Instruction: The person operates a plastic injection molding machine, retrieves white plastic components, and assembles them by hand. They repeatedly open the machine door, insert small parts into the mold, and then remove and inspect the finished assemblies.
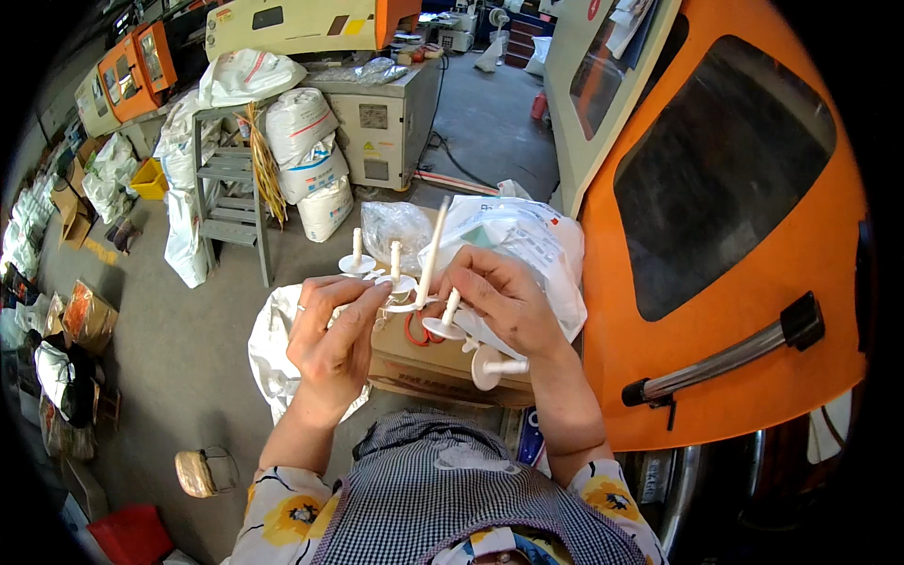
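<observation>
Between my hands hangs a white plastic moulding (430, 254): a long tapered sprue with several round discs on thin runners, each disc bearing a short stem. My left hand (330, 344) is closed in a pinch at the edge of a disc (397, 282) on its left side. Fingers of my right hand (508, 301) pinch the stem above another disc (444, 329); one more disc (487, 367) hangs sideways below that hand. Under the moulding is a cardboard box (414, 367), with the red handles of what look like scissors (414, 330) on it.
White plastic bags (527, 235) lie behind and beside the box. At right stands an orange machine door (716, 207) with a metal handle (725, 358). A grey step ladder (231, 188) and stacked white sacks (301, 127) stand at far left.
</observation>
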`<state>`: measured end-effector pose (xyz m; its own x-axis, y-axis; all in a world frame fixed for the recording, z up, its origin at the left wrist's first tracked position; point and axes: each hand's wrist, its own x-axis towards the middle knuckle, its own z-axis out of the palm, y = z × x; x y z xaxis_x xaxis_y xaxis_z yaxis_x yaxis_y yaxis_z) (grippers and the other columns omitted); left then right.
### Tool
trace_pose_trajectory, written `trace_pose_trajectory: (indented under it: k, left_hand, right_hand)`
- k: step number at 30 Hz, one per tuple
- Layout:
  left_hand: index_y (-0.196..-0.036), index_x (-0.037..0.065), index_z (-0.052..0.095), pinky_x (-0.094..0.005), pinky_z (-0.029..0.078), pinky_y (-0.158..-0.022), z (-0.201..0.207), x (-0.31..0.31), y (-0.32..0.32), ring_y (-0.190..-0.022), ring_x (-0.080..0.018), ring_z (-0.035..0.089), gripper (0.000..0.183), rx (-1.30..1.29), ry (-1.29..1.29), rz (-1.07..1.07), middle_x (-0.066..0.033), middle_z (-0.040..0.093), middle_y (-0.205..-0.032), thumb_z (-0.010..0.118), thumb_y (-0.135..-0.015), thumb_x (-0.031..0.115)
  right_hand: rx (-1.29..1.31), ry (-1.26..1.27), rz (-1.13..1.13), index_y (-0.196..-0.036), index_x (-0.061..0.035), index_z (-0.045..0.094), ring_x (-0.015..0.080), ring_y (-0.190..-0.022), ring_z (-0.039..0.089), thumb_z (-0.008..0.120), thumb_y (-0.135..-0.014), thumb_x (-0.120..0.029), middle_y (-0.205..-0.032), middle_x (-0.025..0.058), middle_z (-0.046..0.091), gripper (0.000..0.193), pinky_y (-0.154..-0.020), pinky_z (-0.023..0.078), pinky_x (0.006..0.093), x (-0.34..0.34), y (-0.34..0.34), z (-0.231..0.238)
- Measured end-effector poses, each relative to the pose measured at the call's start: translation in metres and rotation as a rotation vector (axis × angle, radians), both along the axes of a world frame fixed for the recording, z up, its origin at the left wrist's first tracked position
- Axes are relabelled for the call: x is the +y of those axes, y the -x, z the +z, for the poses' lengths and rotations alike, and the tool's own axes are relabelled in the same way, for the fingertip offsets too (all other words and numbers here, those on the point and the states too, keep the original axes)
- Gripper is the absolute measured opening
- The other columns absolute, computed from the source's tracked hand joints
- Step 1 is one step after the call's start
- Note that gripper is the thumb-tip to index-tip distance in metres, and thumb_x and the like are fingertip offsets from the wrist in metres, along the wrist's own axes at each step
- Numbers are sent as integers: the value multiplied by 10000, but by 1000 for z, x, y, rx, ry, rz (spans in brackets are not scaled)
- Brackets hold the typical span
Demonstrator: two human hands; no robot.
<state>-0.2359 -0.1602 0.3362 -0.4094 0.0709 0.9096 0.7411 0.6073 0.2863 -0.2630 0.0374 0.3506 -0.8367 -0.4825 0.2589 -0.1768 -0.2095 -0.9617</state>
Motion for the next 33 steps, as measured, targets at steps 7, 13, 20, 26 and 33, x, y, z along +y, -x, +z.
trace_pose_trajectory:
  k: [7,13,20,26,33]
  left_hand:
    - [-943,27,664,-283,455,-638,-4,11,4,-774,-227,538,346,-63,-72,-22,-108,587,-915,703,-618,-83]
    - [-993,38,652,-287,451,-642,-2,15,-4,-773,-215,539,398,-78,118,-168,-121,584,-1029,743,-610,-23]
    - [-884,-12,646,-285,482,-587,-7,17,-1,-688,-239,608,257,47,112,-257,-117,625,-818,692,-637,-66]
    - [-850,-22,645,-284,496,-578,-10,19,0,-673,-239,618,215,61,127,-226,-119,629,-780,671,-646,-82]
    - [-857,-18,652,-266,451,-539,-6,16,9,-631,-206,580,212,-72,-55,-227,-107,612,-758,679,-658,-83]
  right_hand:
    - [31,-103,-114,-869,18,556,117,-769,617,459,-948,-161,-923,109,629,218,-685,485,227,0,-3,6]
    - [352,-177,-351,-886,17,605,67,-628,567,558,-892,-129,-758,53,628,154,-532,456,207,-7,2,1]
    - [404,-165,-366,-839,36,586,73,-621,568,583,-872,-98,-776,48,574,138,-532,454,213,-10,-6,1]
    - [137,-205,-272,-880,30,586,96,-698,589,524,-912,-147,-820,57,581,191,-622,467,224,-6,-4,1]
    - [448,-196,-436,-999,-4,547,101,-644,526,581,-879,-231,-822,56,544,259,-594,406,206,5,-6,-1]
